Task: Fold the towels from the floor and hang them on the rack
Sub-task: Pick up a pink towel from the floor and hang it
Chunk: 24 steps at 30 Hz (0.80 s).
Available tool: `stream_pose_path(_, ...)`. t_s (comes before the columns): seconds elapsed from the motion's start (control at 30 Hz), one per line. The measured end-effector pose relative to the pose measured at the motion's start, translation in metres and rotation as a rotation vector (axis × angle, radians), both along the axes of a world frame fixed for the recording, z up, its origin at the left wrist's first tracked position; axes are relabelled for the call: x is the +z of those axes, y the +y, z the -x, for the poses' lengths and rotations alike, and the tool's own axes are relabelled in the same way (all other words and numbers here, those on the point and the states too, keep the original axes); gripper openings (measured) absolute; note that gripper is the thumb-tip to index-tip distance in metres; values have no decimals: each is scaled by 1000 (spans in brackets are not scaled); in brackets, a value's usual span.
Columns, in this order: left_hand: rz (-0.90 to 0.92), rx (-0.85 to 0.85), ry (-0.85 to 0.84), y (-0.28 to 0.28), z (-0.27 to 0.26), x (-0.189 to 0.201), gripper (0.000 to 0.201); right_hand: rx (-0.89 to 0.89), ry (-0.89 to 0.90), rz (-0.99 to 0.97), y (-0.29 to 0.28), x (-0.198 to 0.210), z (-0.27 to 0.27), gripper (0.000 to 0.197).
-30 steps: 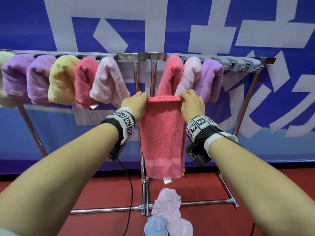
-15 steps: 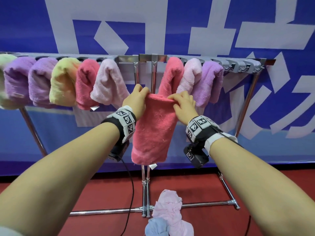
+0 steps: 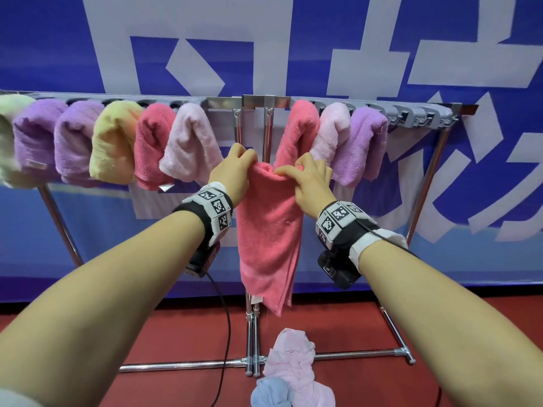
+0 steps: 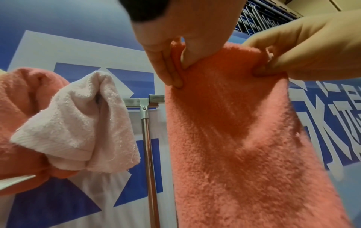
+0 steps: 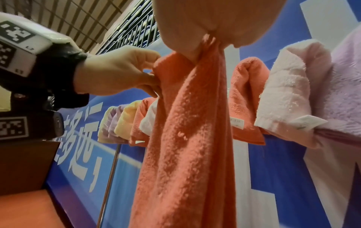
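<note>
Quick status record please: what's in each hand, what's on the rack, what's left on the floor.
left hand: pinches the top left of the coral towel
right hand: pinches the top right of the same towel
coral towel: folded, hanging from both hands in front of the rack, not yet on it
rack, left section: six towels hung
rack, right section: three towels hung, grey hooks at the far right free
floor: pink towel and blue towel in a heap by the rack's foot

A blue banner [image 3: 293,54] with large white characters is hung behind; a red floor [image 3: 176,333] is seen below.
</note>
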<state>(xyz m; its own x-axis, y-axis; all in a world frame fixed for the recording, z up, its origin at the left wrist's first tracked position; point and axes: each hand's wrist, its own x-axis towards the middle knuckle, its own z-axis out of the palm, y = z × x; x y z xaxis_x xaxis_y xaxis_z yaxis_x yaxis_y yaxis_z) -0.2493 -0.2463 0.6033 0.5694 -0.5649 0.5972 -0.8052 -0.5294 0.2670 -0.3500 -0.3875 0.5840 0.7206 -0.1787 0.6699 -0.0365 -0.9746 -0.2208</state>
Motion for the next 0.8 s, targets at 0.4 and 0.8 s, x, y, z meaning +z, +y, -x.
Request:
stream_pose_path(0.4, 124, -307, -2, -16, 6, 3, 15, 176, -143, -68, 10, -2, -9, 26)
stream_pose_path(0.8, 318, -387, 305, -28, 10, 3, 23, 177, -167, -337, -4, -6, -5, 37)
